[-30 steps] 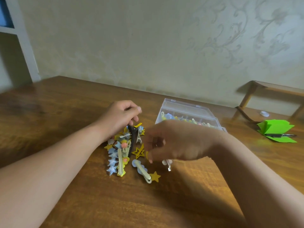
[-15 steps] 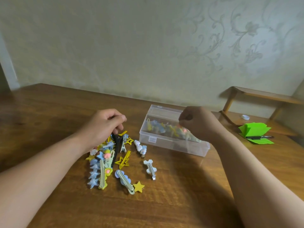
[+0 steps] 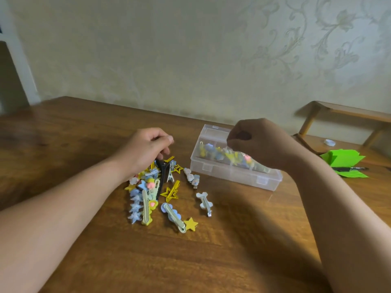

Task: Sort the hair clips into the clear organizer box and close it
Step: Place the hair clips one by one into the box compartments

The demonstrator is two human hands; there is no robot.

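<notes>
A pile of colourful hair clips [image 3: 146,195] lies on the wooden table [image 3: 211,261] at centre left. My left hand [image 3: 146,149] hovers over its far end, fingers curled round the top of an upright black hair clip [image 3: 161,168]. The clear organizer box [image 3: 232,178] stands open to the right of the pile, with several clips inside. My right hand [image 3: 260,142] is above the box, fingers curled and pointing down into it; whether they pinch a clip is hidden. A white clip [image 3: 204,200] and a yellow star clip [image 3: 171,192] lie loose between pile and box.
Green paper [image 3: 342,159] with a dark pen [image 3: 349,169] on it lies at the right edge, behind it a small white cap [image 3: 329,142] and a low wooden stand [image 3: 342,113]. A wall runs along the table's far side.
My right hand has gone from the pile up and right to above the box. My left hand has stayed on the black clip. The view has shifted slightly.
</notes>
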